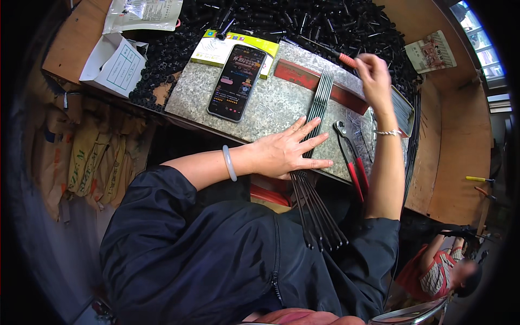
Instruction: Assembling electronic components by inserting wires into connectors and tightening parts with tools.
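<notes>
My left hand (295, 149) lies flat with its fingers spread over a bundle of thin black rods (319, 216). The rods fan out past the slab's near edge, and their far ends rest across a red metal bar (298, 75). Beyond that bar, my right hand (374, 76) is closed at the butt of a red-handled tool (348, 60). A thin dark shaft runs from its handle toward the upper left; its tip's kind is unclear. Between my arms lie red-handled pliers (351, 160), jaws pointing away from me. All this sits on a speckled stone slab (189, 100).
A phone (236, 84) leans on a green and white box (214, 49). Black small parts (346, 21) are heaped along the back. At the left are an open white carton (114, 65) and a pouch (142, 15). Another person (433, 271) is at lower right.
</notes>
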A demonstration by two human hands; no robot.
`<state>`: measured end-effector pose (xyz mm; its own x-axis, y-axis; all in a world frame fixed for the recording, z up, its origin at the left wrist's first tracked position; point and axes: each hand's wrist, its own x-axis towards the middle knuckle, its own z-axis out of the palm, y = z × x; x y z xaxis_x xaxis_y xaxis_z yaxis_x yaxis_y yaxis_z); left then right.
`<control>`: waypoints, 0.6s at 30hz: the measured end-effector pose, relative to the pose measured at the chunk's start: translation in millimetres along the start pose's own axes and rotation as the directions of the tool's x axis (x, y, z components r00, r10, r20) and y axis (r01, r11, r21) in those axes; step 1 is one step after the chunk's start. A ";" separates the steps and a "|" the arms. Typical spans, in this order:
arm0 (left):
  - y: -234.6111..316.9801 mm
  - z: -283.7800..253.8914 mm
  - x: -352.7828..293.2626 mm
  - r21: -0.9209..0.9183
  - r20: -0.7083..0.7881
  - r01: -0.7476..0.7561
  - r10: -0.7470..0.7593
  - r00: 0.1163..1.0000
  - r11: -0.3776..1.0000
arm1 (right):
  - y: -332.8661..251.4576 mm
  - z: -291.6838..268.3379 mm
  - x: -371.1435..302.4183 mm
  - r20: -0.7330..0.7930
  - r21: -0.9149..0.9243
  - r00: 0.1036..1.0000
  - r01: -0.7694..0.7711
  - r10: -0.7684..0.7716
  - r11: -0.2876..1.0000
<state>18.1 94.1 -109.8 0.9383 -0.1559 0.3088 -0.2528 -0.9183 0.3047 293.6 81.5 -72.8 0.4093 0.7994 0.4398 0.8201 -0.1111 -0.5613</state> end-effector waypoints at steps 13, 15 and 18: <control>38.6 -49.6 -0.6 -0.377 -0.192 -0.125 0.055 0.980 0.918 | 64.1 -95.7 -65.1 -0.025 -0.522 0.999 -0.047 0.040 0.851; 52.0 -72.9 5.9 -0.573 -0.213 -0.166 0.050 0.976 0.802 | 62.0 -100.1 -68.2 -0.064 -0.533 0.997 -0.005 -0.035 0.846; 68.0 -95.3 14.0 -0.584 -0.214 -0.168 0.049 0.976 0.794 | 35.1 -107.0 -69.8 -0.287 -0.443 0.956 -0.077 -0.060 0.893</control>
<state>-8.5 64.2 1.2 0.8523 -0.1195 0.5091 -0.4965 -0.4906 0.7161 336.7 -41.3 -48.1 0.4566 0.6015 0.6555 0.8783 -0.4221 -0.2245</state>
